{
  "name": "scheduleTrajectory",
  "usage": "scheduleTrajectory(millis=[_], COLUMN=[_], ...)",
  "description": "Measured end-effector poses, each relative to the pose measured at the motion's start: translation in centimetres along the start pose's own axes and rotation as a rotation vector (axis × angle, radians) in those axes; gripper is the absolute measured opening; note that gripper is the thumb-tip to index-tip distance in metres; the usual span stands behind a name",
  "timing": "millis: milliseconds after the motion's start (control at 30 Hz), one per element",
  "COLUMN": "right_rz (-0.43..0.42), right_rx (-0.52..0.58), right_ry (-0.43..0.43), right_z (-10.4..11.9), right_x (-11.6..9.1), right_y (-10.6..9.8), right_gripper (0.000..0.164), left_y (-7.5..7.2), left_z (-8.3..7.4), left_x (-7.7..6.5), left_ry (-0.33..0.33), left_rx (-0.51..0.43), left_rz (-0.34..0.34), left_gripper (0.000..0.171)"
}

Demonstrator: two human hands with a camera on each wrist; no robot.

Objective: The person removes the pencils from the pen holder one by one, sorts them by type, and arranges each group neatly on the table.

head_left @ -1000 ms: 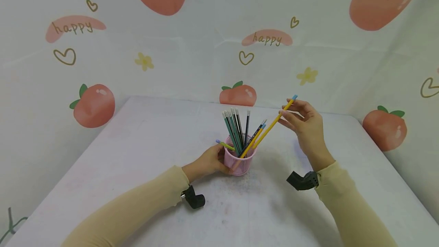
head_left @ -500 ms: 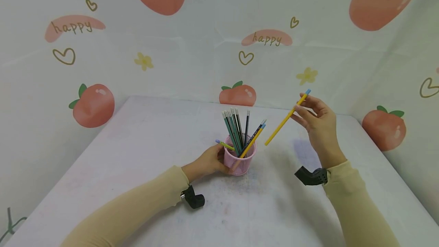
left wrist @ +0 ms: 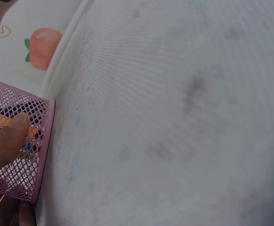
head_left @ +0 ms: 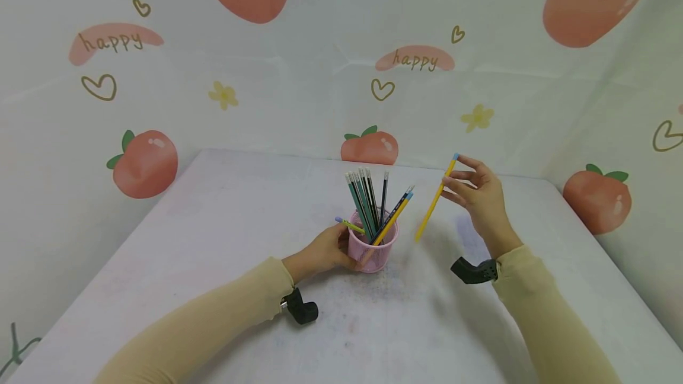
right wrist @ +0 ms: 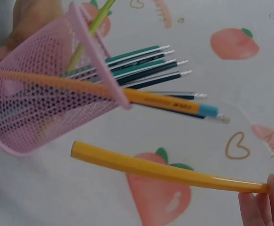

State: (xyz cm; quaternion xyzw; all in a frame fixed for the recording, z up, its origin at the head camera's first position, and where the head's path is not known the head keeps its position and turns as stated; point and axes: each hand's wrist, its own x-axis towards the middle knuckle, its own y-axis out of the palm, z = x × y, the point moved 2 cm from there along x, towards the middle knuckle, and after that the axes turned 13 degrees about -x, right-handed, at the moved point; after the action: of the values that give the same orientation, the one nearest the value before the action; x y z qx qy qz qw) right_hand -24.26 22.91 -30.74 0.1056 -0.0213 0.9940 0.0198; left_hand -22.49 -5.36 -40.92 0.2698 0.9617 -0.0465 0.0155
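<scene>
Pinching near its blue end, your right hand (head_left: 479,197) holds a slim yellow pencil (head_left: 433,207) slantwise in the air, right of the round pink metal-mesh cup (head_left: 376,260) and apart from it, while your left hand (head_left: 322,250) grips the cup's side on the white tabletop (head_left: 240,336). Firm hold on the cup, light fingertips on the pencil should work best — lower end clear of the rim. Mind the crowd inside: white-tipped green and black pencils (head_left: 360,203) lean in a bunch, a lime-green pencil (head_left: 354,227) leans left, and another yellow pencil (head_left: 395,216), blue-ended, juts right toward yours — likeliest to snag.
</scene>
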Motion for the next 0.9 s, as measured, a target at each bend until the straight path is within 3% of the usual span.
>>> scheduleTrajectory(millis=[267,533,900], right_rz=[0.052,0.124,0.221], right_rx=[-0.204,-0.422,-0.547], right_ry=[0.128,0.185,0.322], right_z=[-2.4,-4.5,-7.1], right_x=[0.7,1.1,1.7], right_y=[0.5,0.9,2.1], right_gripper=[0.069,0.069,0.066], left_y=[0.0,0.0,0.1], left_z=[-0.2,-0.3,-0.3], left_x=[-0.1,-0.3,-0.3], left_ry=[0.022,0.028,0.010], left_rx=[0.027,0.004,0.015], left_rz=[0.006,0.011,0.002], left_gripper=[0.065,0.065,0.066])
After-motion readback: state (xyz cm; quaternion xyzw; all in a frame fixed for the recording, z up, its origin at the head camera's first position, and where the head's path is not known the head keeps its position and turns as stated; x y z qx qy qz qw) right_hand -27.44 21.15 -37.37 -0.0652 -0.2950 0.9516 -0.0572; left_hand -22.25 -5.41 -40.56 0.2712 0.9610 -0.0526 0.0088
